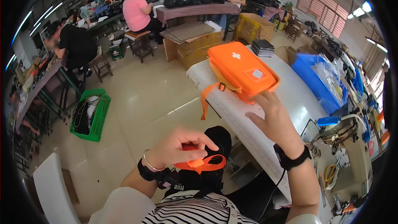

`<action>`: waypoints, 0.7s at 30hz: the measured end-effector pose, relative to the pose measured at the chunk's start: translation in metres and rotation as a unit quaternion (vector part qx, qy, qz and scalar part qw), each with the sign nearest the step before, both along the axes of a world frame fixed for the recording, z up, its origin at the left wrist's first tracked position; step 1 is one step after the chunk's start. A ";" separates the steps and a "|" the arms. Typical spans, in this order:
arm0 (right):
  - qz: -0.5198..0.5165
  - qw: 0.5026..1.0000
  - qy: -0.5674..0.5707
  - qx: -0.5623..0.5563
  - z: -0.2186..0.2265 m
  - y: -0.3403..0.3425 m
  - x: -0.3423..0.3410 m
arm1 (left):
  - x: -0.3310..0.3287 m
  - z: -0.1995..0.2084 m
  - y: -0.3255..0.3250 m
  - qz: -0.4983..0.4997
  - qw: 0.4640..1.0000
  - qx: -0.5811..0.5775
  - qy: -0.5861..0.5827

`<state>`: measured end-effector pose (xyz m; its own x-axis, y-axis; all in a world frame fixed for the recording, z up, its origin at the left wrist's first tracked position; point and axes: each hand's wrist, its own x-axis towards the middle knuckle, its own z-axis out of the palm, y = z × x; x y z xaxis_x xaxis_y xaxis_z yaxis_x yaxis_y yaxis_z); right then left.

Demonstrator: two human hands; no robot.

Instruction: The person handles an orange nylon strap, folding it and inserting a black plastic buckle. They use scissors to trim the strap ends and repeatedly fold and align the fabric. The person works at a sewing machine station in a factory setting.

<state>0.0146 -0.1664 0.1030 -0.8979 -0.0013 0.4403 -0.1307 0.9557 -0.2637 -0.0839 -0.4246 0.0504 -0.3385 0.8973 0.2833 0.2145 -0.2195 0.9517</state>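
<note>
My left hand (180, 147) is closed in a pinch on an orange strap (215, 164), which loops out below the fingers above my lap. An orange first aid case (232, 60) with a white cross lies on the white table, its zip side towards me. From its near left side hangs another orange strap (204, 101) with a dark buckle (222, 86). My right hand (271, 116) is at the case's near corner, thumb and fingers apart. The fingertips overlap the case edge; whether they touch it I cannot tell.
Dark flat pieces (263, 47) are stacked behind the case on the white table (286, 74). A blue bin (309, 74) with plastic bags stands to the right, near a sewing machine (340, 128). A green crate (99, 118) sits on the floor at left. Several people work farther off.
</note>
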 end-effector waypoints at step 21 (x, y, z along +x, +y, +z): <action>-0.110 0.994 -0.018 -0.009 -0.059 0.110 -0.042 | -0.014 -0.100 -0.069 0.048 0.978 0.008 -0.202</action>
